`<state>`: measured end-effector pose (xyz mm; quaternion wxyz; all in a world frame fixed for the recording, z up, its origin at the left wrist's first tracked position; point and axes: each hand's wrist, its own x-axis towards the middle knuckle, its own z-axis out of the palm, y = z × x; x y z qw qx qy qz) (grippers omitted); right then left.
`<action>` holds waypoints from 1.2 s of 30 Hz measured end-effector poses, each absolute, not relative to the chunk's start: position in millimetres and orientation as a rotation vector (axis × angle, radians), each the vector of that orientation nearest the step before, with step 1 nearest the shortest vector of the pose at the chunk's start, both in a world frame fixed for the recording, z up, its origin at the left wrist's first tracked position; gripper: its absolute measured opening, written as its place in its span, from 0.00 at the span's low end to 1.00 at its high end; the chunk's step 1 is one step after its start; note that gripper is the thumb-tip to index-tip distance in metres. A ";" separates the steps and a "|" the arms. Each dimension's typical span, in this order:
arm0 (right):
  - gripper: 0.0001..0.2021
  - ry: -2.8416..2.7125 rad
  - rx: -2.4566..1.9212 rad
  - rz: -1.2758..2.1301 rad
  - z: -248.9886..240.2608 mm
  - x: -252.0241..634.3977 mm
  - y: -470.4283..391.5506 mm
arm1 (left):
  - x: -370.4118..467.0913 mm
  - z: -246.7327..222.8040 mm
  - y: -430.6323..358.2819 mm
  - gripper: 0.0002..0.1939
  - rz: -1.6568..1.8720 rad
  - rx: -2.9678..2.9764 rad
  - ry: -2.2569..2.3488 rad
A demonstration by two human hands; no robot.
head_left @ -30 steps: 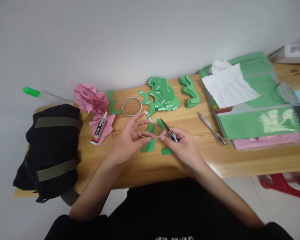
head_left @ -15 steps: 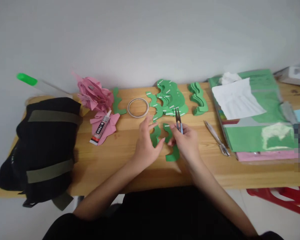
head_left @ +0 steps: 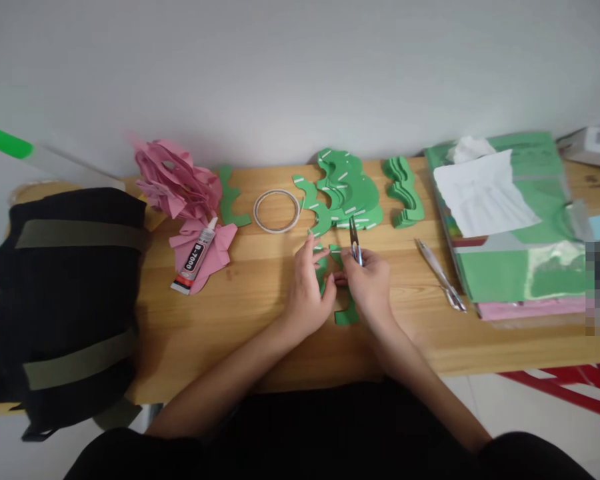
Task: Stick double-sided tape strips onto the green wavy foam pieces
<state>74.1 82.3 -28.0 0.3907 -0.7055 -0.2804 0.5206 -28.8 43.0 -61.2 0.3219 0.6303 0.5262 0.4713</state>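
My right hand (head_left: 370, 280) is wrapped round a small pair of tweezers (head_left: 355, 241), whose tips point away toward the wall. My left hand (head_left: 307, 290) is close beside it, fingers apart, over a wavy green paper piece (head_left: 322, 268); whether it touches that piece is hard to tell. Another wavy green piece (head_left: 347, 315) lies partly under my right hand. Just beyond the hands is a pile of green wavy pieces (head_left: 353, 190) with short white strips on them. To its left lies a roll of tape (head_left: 277, 211).
Pink paper shapes (head_left: 175, 180) and a glue tube (head_left: 195, 257) are at the left, by a black bag (head_left: 80, 267). Right of the pile are stacked green pieces (head_left: 405, 193), a pen (head_left: 437, 270) and a green package (head_left: 505, 267) with white paper (head_left: 485, 193) on it.
The view has shifted a little. My left hand has moved right, closer to my right hand, which still holds the tweezers.
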 end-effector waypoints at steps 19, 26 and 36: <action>0.14 -0.910 -1.900 1.138 -32.4 78.7 83.4 | -25.3 -59.9 39.0 0.42 0.785 2.240 1.618; 0.11 -0.901 -1.833 1.158 -27.5 88.8 79.4 | -22.6 -60.1 35.7 0.42 0.691 2.270 1.630; 0.13 -1.098 -1.688 1.344 -30.8 101.0 81.8 | -30.7 -54.1 46.1 0.44 1.006 1.790 1.397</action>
